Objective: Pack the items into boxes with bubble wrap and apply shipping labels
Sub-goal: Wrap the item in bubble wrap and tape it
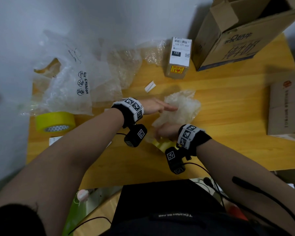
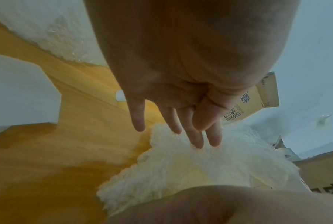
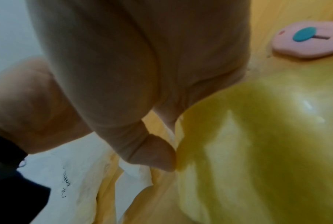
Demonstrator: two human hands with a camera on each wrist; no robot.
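Note:
A crumpled bundle of clear bubble wrap (image 1: 182,108) lies in the middle of the yellow wooden table (image 1: 228,147). My left hand (image 1: 170,109) reaches over it with fingers straight, and the fingertips (image 2: 198,142) touch the top of the wrap (image 2: 190,166). Just in front, my right hand (image 1: 162,133) is curled on a glossy yellow item (image 1: 162,145). In the right wrist view the thumb (image 3: 158,153) presses against that yellow item (image 3: 257,144); the other fingers are hidden behind it.
A small box with a shipping label (image 1: 180,57) stands at the back. A large open carton (image 1: 237,34) is behind it, a closed carton (image 1: 286,108) at right. Air-cushion bags (image 1: 72,82) and a yellow tape roll (image 1: 55,122) lie left. A pink cutter (image 3: 307,39) lies nearby.

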